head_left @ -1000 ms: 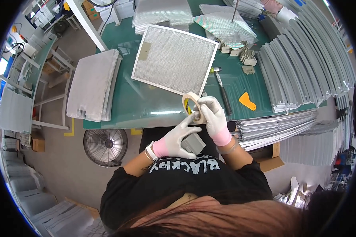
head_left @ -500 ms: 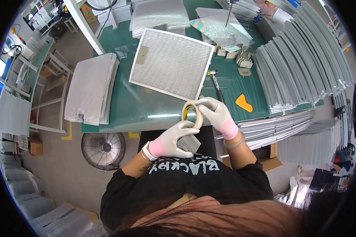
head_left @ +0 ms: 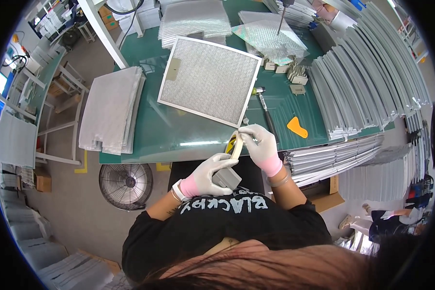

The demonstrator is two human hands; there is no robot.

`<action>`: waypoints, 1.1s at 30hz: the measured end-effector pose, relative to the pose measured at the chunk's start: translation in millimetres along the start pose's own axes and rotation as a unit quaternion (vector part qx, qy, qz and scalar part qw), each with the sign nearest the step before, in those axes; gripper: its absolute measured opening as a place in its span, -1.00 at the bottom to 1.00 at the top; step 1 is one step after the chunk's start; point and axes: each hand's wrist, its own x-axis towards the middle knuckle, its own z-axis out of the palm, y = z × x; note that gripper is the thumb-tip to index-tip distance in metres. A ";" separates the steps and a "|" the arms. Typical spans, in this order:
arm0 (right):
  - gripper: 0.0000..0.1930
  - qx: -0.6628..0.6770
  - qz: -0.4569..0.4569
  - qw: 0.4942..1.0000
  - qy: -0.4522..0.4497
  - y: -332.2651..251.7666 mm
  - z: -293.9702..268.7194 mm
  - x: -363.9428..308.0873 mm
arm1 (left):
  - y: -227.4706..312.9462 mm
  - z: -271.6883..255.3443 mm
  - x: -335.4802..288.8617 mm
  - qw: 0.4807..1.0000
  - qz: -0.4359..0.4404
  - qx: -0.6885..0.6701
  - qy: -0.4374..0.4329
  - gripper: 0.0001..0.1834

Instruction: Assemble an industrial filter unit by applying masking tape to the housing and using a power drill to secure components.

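Note:
Both of my gloved hands are close to my body at the table's front edge. A cream roll of masking tape [head_left: 238,147] stands tilted, almost edge-on, between them. My left hand [head_left: 203,176] is closed, its fingers on the roll's lower side, with a grey box-shaped piece [head_left: 227,178] also in that hand. The fingers of my right hand [head_left: 261,144] pinch the roll's upper right edge; whether they grip the loose tape end is hard to make out. Just beyond lies a framed metal mesh filter panel [head_left: 210,79], tilted on the green table [head_left: 154,145].
Right of the panel lie a hammer [head_left: 265,108], a yellow scraper [head_left: 297,127] and several small beige parts [head_left: 297,75]. A hanging driver bit [head_left: 281,21] points down over bubble wrap. Stacked frames [head_left: 357,87] line the right side; mesh sheets [head_left: 111,108] lie left. A fan [head_left: 126,186] stands below.
The tape roll has turned from showing its open ring to nearly edge-on. Both hands shifted slightly left and down. At lower right, another person's arm has come into view.

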 end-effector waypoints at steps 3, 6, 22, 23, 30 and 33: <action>-0.86 0.080 0.037 0.995 0.044 -2.3 6.4 -3.7 | 0.5 0.2 -0.1 1.000 -0.003 0.000 0.014 -0.08; -0.86 0.168 0.080 0.981 0.052 -5.5 9.5 -7.6 | 0.8 -2.3 0.3 1.000 -0.012 -0.014 0.015 -0.10; -0.76 0.408 -0.030 0.911 0.053 22.0 25.0 -6.8 | -7.3 -4.1 0.2 0.984 0.039 -0.169 -0.029 -0.05; -0.76 0.438 -0.028 0.897 0.063 20.0 28.5 -6.7 | -6.6 -3.3 0.4 0.985 0.039 -0.168 -0.029 -0.05; -0.80 0.478 0.036 0.872 0.094 16.2 37.9 -12.5 | -5.6 1.2 -2.1 0.990 0.064 -0.125 -0.007 0.00; -0.81 0.426 0.022 0.902 0.059 10.5 29.1 -9.3 | -4.7 -0.6 0.1 0.992 0.062 -0.103 -0.029 0.03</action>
